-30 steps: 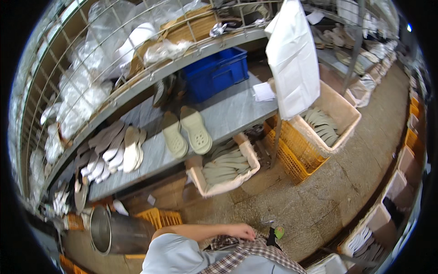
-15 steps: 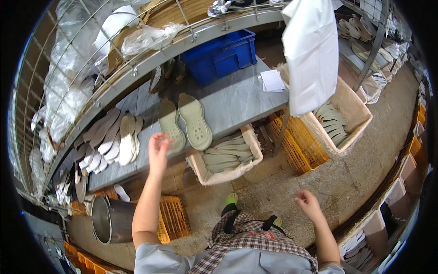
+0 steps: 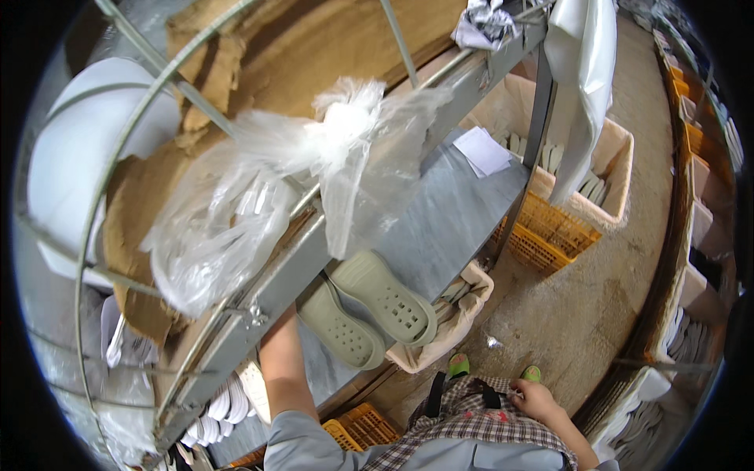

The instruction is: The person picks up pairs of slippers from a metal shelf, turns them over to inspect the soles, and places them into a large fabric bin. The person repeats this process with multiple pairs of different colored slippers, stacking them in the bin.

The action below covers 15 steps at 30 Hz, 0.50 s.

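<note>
Two sage-green moulded shoe soles with holes lie side by side on the grey tabletop. My left forearm reaches up at the table's left part. A metal shelf rail covers that hand, so its fingers and anything in them are hidden. Nearest to the arm are the green soles on its right and pale insoles on its left. My right hand is low by the checked apron, its fingers curled in at the cloth, with no object showing in them.
A wire shelf with a clear plastic bag and brown cardboard overhangs the table. White paper lies at the table's far end. A lined basket stands below the edge, with a yellow crate beyond. White sheeting hangs at right.
The view has moved closer to the shelf and turned. My left hand has gone from beside the green soles to behind the rail. My right hand has come in to the apron.
</note>
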Each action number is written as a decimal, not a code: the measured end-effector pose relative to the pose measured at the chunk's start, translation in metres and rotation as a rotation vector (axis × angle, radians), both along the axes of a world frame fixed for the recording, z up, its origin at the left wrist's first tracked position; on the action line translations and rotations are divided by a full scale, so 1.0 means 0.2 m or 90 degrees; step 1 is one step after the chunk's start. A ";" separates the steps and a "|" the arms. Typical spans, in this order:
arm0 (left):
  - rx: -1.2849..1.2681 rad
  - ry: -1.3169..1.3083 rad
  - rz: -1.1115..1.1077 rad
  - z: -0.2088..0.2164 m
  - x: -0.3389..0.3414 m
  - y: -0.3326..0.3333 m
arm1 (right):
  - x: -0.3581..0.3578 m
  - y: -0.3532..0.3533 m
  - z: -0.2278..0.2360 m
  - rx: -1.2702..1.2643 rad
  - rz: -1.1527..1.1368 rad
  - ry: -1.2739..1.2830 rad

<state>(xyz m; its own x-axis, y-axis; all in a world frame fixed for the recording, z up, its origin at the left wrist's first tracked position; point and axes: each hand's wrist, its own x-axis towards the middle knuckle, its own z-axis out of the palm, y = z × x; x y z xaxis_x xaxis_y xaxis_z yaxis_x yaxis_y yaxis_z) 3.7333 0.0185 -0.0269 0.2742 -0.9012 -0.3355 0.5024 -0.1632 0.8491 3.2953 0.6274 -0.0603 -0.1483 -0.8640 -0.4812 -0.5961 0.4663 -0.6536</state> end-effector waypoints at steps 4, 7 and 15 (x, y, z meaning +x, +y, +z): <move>0.021 0.043 -0.089 -0.01 -0.15 -0.13 | 0.09 -0.01 0.00 0.013 0.016 0.051; 0.037 0.074 -0.145 0.03 -0.26 -0.17 | 0.14 0.00 -0.04 -0.023 0.007 0.118; 0.030 0.053 -0.161 -0.22 -0.33 -0.51 | 0.19 0.12 -0.11 0.014 0.023 0.123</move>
